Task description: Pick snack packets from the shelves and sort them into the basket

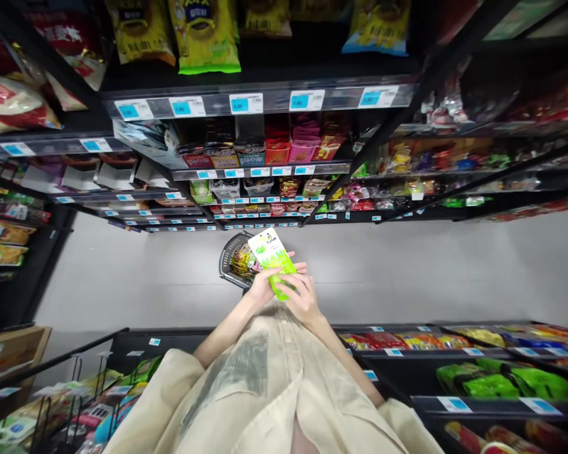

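A flat green and white snack packet [269,250] is held upright and slightly tilted in front of my body, its white end pointing away from me. My left hand [261,287] grips its left edge, with the thumb lying over the front. From the right, my right hand [305,299] closes around the lower part, fingers across the green face. Behind and left of the packet is a dark shopping basket [226,257] holding several colourful snack packets [243,260]. Whether the basket stands on the floor or hangs from something cannot be told.
Ahead stands a tall black shelf [265,94] stocked with yellow bags [203,38], small boxed snacks [277,151] and price labels. The grey floor [407,265] of the aisle runs left and right. Another shelf with green bags [492,381] is close behind me on the right.
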Tool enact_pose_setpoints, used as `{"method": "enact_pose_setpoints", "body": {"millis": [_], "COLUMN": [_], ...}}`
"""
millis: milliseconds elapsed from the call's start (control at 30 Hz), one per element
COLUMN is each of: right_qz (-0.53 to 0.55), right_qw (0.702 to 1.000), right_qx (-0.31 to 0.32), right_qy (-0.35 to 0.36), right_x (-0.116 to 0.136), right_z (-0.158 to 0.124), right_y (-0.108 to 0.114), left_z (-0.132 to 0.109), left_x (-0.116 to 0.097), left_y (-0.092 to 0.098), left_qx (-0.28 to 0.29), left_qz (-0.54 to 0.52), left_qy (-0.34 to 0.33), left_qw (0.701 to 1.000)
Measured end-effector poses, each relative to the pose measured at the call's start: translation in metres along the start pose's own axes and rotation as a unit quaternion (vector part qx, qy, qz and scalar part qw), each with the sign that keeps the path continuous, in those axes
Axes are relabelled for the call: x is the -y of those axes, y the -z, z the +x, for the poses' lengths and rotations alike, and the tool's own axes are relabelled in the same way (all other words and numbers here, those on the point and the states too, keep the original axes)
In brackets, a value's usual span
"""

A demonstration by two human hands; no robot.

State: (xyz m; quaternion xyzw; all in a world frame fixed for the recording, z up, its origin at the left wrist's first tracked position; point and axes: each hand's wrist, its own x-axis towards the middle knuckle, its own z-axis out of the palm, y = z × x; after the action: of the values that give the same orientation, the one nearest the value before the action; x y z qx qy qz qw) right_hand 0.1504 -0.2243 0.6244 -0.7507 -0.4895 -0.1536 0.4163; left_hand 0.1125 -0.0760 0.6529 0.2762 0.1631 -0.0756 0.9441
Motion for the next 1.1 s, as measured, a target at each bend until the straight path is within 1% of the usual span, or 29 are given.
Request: {"method": "enact_pose_setpoints", "body": {"millis": [67, 133, 167, 233, 300, 367, 433, 467, 533, 633, 700, 833, 933, 967, 1000, 1033, 1067, 1100], "right_qz": [0.032, 0.081, 0.111, 0.163, 0.189, 0.195, 0.201, 0.207, 0.218, 0.220, 0.211, 0.180, 0.169, 0.169, 0.171, 0.168, 0.159, 0.145], "right_qw": [0.998, 0.985, 0.970, 0.924, 0.882, 0.862, 0.851, 0.845, 0.837, 0.829, 0.827, 0.824, 0.828, 0.831, 0.834, 0.840, 0.847, 0.854], "right_qx": [-0.034, -0.071, -0.086, -0.099, -0.096, -0.087, -0.069, -0.058, -0.040, -0.031, -0.037, -0.044, -0.012, 0.003, 0.016, 0.037, 0.066, 0.097], "right_qy": [-0.046, -0.137, -0.201, -0.332, -0.420, -0.460, -0.481, -0.489, -0.500, -0.513, -0.520, -0.535, -0.534, -0.529, -0.524, -0.514, -0.503, -0.491], "right_x": [-0.002, -0.005, -0.006, -0.009, -0.010, -0.011, -0.010, -0.008, -0.005, 0.004, 0.013, 0.042, 0.068, 0.075, 0.080, 0.084, 0.086, 0.086], "right_z": [0.000, 0.001, 0.001, 0.004, 0.008, 0.016, 0.025, 0.030, 0.041, 0.059, 0.069, 0.081, 0.086, 0.087, 0.088, 0.089, 0.090, 0.089], "right_y": [0.000, -0.004, -0.006, -0.013, -0.020, -0.030, -0.041, -0.048, -0.065, -0.099, -0.127, -0.193, -0.238, -0.248, -0.257, -0.263, -0.268, -0.271], "left_z": [0.006, 0.012, 0.014, 0.016, 0.016, 0.013, 0.007, 0.003, -0.005, -0.019, -0.027, -0.037, -0.041, -0.043, -0.043, -0.043, -0.042, -0.039], "left_x": [-0.001, -0.001, -0.002, -0.005, -0.013, -0.024, -0.040, -0.048, -0.068, -0.109, -0.146, -0.225, -0.272, -0.285, -0.296, -0.307, -0.317, -0.327], "left_y": [-0.003, -0.004, -0.004, 0.000, 0.009, 0.023, 0.042, 0.053, 0.077, 0.115, 0.142, 0.195, 0.231, 0.241, 0.250, 0.258, 0.266, 0.272], "left_qx": [0.009, -0.006, -0.023, -0.065, -0.119, -0.191, -0.257, -0.279, -0.294, -0.278, -0.246, -0.144, -0.062, -0.037, -0.018, -0.011, -0.016, -0.033], "left_qz": [0.012, 0.012, 0.009, 0.005, 0.008, 0.027, 0.070, 0.097, 0.148, 0.215, 0.268, 0.373, 0.435, 0.464, 0.509, 0.565, 0.623, 0.674], "left_qy": [0.000, -0.023, -0.042, -0.088, -0.140, -0.183, -0.196, -0.195, -0.187, -0.163, -0.117, 0.007, 0.068, 0.071, 0.062, 0.042, 0.015, -0.014], "left_qw": [1.000, 1.000, 0.999, 0.994, 0.983, 0.964, 0.944, 0.935, 0.926, 0.922, 0.924, 0.917, 0.896, 0.882, 0.858, 0.824, 0.782, 0.737]}}
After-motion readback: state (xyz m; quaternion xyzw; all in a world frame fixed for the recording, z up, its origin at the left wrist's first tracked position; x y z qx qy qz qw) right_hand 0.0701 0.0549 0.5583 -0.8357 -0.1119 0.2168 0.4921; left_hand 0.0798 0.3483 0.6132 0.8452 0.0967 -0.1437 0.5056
